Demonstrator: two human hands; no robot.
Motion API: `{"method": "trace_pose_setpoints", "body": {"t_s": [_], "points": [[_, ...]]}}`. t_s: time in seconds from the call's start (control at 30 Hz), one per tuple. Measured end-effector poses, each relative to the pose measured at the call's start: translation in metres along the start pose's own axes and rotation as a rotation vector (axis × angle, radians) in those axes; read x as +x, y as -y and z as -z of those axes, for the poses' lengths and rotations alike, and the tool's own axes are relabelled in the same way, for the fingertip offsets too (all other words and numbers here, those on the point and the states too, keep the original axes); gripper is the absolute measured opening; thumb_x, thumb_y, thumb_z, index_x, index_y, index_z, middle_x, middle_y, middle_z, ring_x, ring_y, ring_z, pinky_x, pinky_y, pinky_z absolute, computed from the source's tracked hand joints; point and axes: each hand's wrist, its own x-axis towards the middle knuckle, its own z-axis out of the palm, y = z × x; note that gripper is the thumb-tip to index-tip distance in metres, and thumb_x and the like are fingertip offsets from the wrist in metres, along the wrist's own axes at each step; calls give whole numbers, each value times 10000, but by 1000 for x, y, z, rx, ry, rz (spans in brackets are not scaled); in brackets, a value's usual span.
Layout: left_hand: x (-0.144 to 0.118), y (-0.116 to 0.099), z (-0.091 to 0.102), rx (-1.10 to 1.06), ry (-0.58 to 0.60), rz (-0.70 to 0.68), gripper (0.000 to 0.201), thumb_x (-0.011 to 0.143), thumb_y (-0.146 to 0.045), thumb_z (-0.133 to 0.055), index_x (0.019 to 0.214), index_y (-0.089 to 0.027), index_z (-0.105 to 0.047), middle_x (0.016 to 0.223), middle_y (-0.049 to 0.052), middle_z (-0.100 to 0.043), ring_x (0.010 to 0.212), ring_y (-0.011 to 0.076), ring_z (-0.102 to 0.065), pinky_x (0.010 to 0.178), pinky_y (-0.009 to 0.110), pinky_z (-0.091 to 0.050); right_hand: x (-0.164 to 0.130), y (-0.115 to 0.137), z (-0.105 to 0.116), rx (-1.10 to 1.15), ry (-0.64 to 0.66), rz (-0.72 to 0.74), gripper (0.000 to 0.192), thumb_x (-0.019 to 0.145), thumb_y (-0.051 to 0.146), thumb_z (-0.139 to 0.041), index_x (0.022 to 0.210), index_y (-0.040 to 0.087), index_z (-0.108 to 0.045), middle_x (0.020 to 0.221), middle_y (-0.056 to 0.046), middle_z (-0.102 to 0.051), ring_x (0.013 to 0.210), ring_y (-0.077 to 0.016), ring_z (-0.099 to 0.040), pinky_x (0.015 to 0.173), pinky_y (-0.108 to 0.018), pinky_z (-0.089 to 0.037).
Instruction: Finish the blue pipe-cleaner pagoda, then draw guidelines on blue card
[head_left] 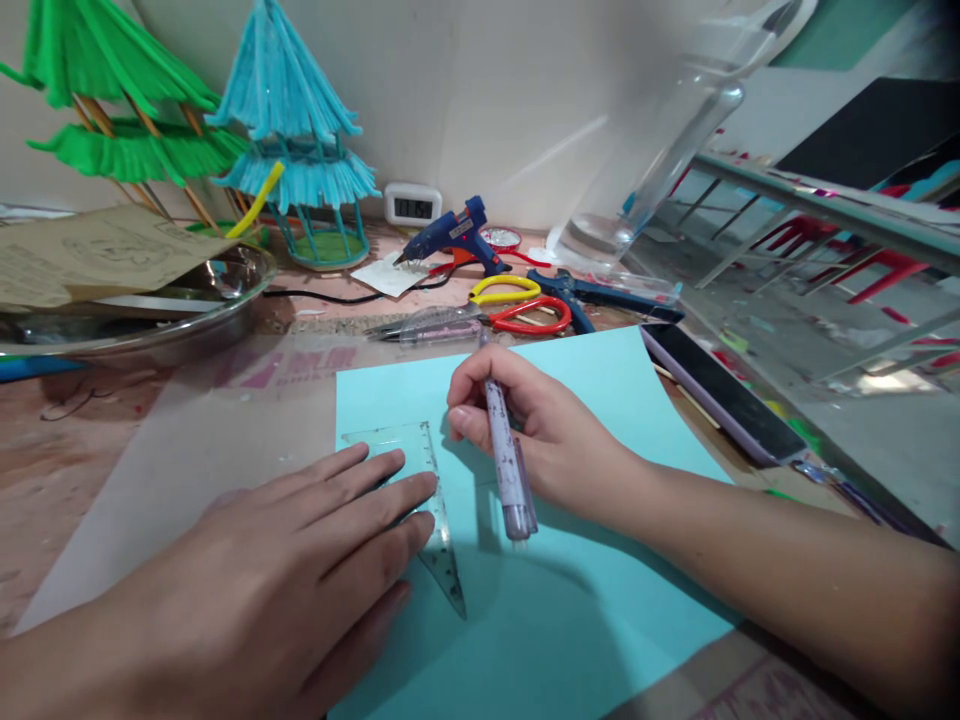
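Two bare hands meet over a blue sheet of paper (570, 620) in the lower middle of the frame. The left hand (300, 540) rests with its fingers spread, gripping nothing, on a clear triangle ruler (444, 555) left of centre. The right hand (544, 425) has its fingers closed around a purple pen (506, 460) at the centre. Scissors (496, 320) lie just above the paper.

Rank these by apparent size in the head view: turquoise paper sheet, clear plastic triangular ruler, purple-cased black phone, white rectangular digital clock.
1. Turquoise paper sheet
2. Clear triangular ruler and purple-cased phone: too alike to rank; the left hand partly covers the ruler
3. White digital clock
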Motion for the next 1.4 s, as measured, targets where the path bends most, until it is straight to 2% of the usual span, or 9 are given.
{"method": "trace_pose_setpoints", "body": {"t_s": [0.37,0.5,0.73,1.0,1.07,1.17,1.27,1.33,1.4], "points": [[4,0,2,21,-5,-3,356,908,-225,-512,1250,-226,-611,1350,-1,-648,1166,288,-649,880,484,-598,0,-1,0,14,2,-3,68,938,207,-571,923,208,-505,802,39,-545,694,-102,-510,642,-238,-427],[3,1,2,28,0,-24,368,895,-238,-541,1256,-234,-613,1363,-9,-640,1170,276,-645,900,456,-588,0,-2,0,14,4,-7,68,943,220,-571,929,211,-505,805,40,-545,696,-102,-513,643,-238,-428],[4,-3,0,2,-39,32,338,904,-236,-529,1225,-229,-635,1341,-6,-658,1173,267,-638,950,419,-554,0,-1,0,9,4,-7,69,937,202,-572,922,208,-506,802,44,-542,699,-99,-510,644,-228,-426],[1,2,2,9,3,-11,382,890,-248,-561,1267,-232,-619,1374,-2,-635,1188,273,-634,969,417,-552,0,1,-1,18,5,-29,73,943,211,-574,922,212,-504,807,38,-545,700,-103,-516,653,-233,-429],[1,1,1,6,-4,1,375,894,-245,-551,1262,-232,-623,1378,-3,-632,1200,272,-626,985,419,-544,0,1,0,46,-2,-46,113,944,265,-600,913,212,-504,801,33,-555,697,-108,-521,648,-240,-429],[2,0,-1,-14,-5,25,361,901,-226,-533,1249,-229,-628,1377,2,-633,1214,269,-618,997,425,-534,-3,1,1,143,-7,-24,278,938,470,-615,964,207,-530,789,17,-592,689,-122,-534,634,-257,-431],[3,-1,0,-8,11,11,369,900,-232,-537,1260,-227,-618,1366,8,-640,1184,281,-636,954,439,-557,-7,0,2,170,-30,28,462,967,615,-470,1129,200,-592,758,2,-615,713,-145,-565,651,-283,-436],[4,-2,2,-8,4,14,362,903,-231,-527,1253,-227,-617,1350,3,-652,1162,288,-648,925,448,-569,-9,1,3,100,-65,28,489,1010,588,-382,1179,205,-634,760,-8,-618,742,-151,-582,658,-289,-434],[5,-4,3,-20,-15,36,338,904,-212,-512,1221,-223,-627,1323,3,-669,1147,289,-655,918,454,-571,-9,3,3,32,-97,4,400,1039,479,-386,1170,215,-657,774,-8,-624,745,-144,-591,641,-279,-433]]}}
